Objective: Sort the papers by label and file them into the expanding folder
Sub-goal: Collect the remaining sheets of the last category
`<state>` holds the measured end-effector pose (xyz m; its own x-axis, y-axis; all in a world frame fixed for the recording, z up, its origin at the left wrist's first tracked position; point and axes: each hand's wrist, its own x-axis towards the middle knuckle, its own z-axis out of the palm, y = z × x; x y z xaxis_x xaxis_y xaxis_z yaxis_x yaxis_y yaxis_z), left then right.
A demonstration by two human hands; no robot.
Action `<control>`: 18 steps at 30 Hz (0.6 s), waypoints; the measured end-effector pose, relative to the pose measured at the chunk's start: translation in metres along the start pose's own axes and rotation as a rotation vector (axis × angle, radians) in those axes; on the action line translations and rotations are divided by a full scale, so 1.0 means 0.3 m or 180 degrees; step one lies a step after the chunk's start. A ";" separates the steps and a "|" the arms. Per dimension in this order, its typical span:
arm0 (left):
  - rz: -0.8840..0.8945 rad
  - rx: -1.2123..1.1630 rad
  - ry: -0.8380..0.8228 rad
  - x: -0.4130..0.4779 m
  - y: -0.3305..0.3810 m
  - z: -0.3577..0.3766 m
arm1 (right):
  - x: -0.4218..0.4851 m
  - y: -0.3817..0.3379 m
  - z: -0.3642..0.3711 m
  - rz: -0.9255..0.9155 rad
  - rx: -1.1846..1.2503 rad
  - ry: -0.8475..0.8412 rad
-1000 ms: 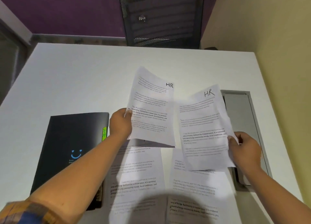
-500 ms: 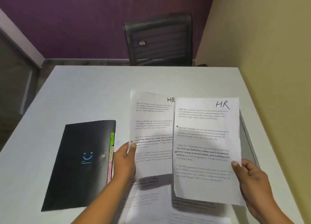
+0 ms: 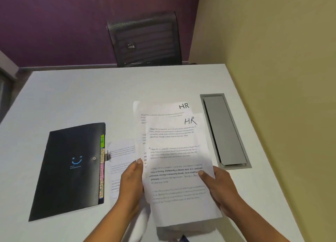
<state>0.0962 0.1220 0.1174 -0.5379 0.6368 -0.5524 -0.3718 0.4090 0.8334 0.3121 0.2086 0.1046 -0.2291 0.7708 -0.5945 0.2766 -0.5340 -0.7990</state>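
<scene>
Pinching left edge of rear HR sheet (image 3: 163, 108): left hand (image 3: 131, 185), thumb on top; right hand (image 3: 221, 189) pinches right edge of front HR sheet (image 3: 180, 169), overlapping rear one; both sheets held right of expanding folder (image 3: 69, 170), black, closed, flat on table (image 3: 91, 96); loose papers (image 3: 121, 158) lie just right of folder's coloured tabs (image 3: 101, 167)

Table (image 3: 91, 96), white, flat top. Bears: one black expanding folder (image 3: 72, 169), closed, lying flat at left, coloured index tabs (image 3: 102, 169) showing along its right edge; loose printed sheets (image 3: 121, 159) lying just right of the folder, partly hidden; one grey rectangular hatch (image 3: 223, 130) set flush near the right edge.
</scene>
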 end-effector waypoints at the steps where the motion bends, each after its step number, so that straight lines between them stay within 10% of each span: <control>1: 0.0001 -0.0020 -0.0036 -0.009 0.004 0.002 | -0.006 0.004 -0.002 -0.0031 0.0062 0.0021; 12: 0.0136 0.0827 -0.1051 -0.026 -0.109 0.037 | -0.016 0.100 -0.131 -0.0097 -0.0118 0.0170; 18: -0.0138 0.1495 -0.0291 0.038 -0.256 0.144 | -0.016 0.180 -0.287 0.0065 -0.0066 0.0967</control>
<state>0.1511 0.1262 0.0478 -0.4528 0.6589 -0.6007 0.0011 0.6741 0.7386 0.4086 0.2060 0.0724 0.0656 0.8303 -0.5535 0.2980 -0.5457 -0.7832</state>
